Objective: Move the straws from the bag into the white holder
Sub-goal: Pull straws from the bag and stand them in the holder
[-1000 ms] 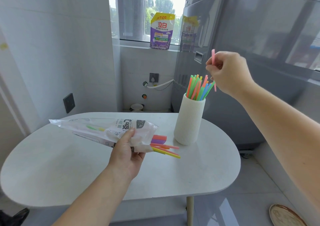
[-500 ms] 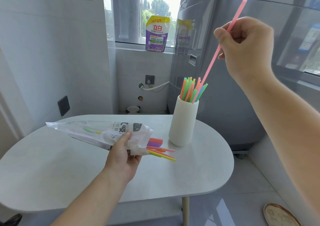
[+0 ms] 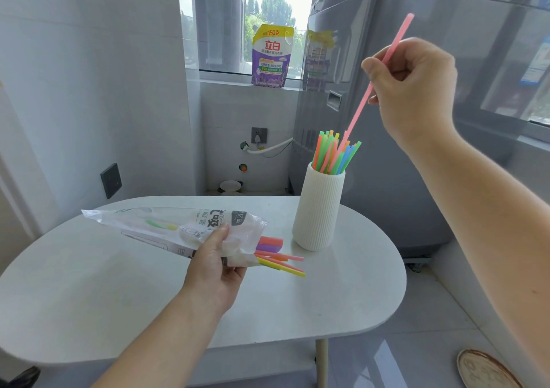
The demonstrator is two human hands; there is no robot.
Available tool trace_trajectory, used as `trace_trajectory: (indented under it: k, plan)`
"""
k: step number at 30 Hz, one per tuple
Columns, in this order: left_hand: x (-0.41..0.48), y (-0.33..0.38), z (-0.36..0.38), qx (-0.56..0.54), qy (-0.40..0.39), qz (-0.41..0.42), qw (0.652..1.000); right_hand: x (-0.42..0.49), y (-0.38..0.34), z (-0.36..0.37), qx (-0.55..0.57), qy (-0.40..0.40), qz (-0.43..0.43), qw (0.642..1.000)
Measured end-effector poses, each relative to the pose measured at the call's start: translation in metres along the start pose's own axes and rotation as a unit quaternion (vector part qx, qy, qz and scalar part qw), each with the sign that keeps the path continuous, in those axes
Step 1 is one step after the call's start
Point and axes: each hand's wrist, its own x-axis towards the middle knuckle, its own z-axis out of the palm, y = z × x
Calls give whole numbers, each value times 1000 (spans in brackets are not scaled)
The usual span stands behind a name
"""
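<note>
Above the white holder, the right hand pinches a pink straw; the left hand grips the bag, whose loose straws may slide out.

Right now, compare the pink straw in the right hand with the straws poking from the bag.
The pink straw is steeply tilted, lower end at the white holder; the bag straws lie flatter. The right hand pinches the pink straw bare; the left hand holds the bag straws through the bag. Both are brightly coloured.

Probably home laundry: washer, detergent pouch.
</note>
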Motion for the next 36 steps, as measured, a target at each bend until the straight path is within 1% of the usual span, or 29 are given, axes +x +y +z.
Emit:
trace_trajectory:
  k: [5, 15, 20, 28, 30, 31, 33, 35, 36]
  plan:
    - [-1, 0, 0, 3, -7, 2, 1000, -5, 9, 8, -16, -37, 25, 999]
    - [1, 1, 0, -3, -9, -1, 1000, -19, 27, 25, -70, -107, 40, 991]
    - [2, 0, -1, -7, -7, 2, 1000, -22, 31, 28, -74, -98, 54, 991]
    - [2, 1, -1, -12, -16, -5, 1000, -33, 29, 30, -81, -86, 30, 993]
    - [1, 3, -1, -15, -19, -3, 1000, -45, 25, 31, -80, -90, 46, 992]
    - [1, 4, 0, -17, -19, 0, 1000, -55, 22, 32, -71, -104, 64, 990]
    - [1, 7, 1, -23, -16, 11, 1000, -79, 16, 36, -46, -162, 112, 979]
    - [1, 11, 3, -27, -17, 26, 999, -107, 12, 42, -42, -239, 175, 954]
    - [1, 12, 4, -26, -21, 34, 999, -121, 11, 45, -41, -277, 214, 936]
